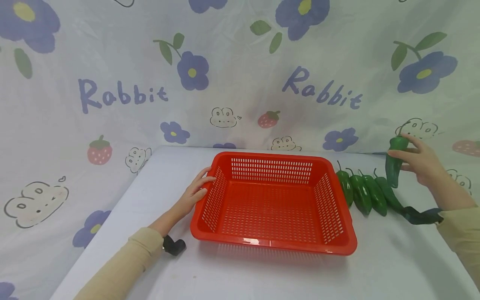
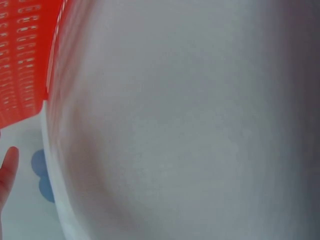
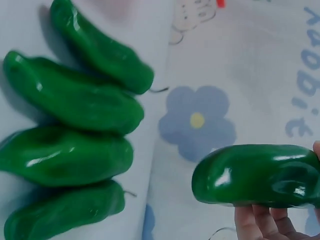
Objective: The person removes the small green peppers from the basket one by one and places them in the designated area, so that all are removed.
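A glossy green pepper [image 1: 396, 162] is held up by my right hand [image 1: 420, 160], its stem pointing upward, its tip above the table. In the right wrist view the fingers [image 3: 267, 222] show along one side of that pepper [image 3: 250, 175]. Several similar green peppers [image 1: 361, 195] lie side by side on the table, to the left of my right hand. My left hand [image 1: 193, 195] rests on the left rim of a red plastic basket [image 1: 271, 246], with fairly straight fingers laid over the edge. Nothing lies inside the basket. One finger [image 2: 7, 172] appears at the left wrist view's edge.
A white cloth [image 1: 150, 187] covers the table. Behind it hangs a printed sheet [image 1: 232, 75] with flowers, rabbits and strawberries. Dark wrist straps [image 1: 421, 216] show near both sleeves. The basket's right side stands close to the leftmost pepper.
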`<action>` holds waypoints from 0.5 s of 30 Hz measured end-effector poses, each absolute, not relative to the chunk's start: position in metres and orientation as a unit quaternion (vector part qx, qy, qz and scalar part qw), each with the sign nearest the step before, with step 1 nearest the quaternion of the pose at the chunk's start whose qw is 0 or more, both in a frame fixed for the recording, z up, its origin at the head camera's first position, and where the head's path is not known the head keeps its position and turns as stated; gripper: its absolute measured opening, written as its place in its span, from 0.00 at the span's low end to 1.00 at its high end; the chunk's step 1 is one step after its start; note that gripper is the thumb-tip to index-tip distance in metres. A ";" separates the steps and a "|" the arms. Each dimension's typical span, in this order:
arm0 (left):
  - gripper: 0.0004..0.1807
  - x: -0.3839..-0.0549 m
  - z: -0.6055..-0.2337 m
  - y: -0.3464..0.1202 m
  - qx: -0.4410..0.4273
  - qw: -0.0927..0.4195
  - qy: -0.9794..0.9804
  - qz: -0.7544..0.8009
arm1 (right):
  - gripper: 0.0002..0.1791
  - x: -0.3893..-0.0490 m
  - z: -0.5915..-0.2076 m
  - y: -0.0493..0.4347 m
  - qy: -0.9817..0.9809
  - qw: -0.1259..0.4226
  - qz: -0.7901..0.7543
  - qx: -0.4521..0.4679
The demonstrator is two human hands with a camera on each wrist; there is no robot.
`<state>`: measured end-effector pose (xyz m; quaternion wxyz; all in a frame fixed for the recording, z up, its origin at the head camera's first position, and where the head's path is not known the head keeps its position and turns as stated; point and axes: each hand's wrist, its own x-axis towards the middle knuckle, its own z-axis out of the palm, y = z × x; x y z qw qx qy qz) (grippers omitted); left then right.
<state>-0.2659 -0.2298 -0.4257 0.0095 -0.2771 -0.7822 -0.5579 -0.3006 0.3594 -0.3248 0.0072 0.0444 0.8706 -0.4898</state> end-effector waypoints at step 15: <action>0.22 -0.265 -0.425 -0.230 -0.269 0.006 -0.785 -0.557 | 0.47 -0.301 -0.346 0.372 0.914 -0.045 -0.397 0.073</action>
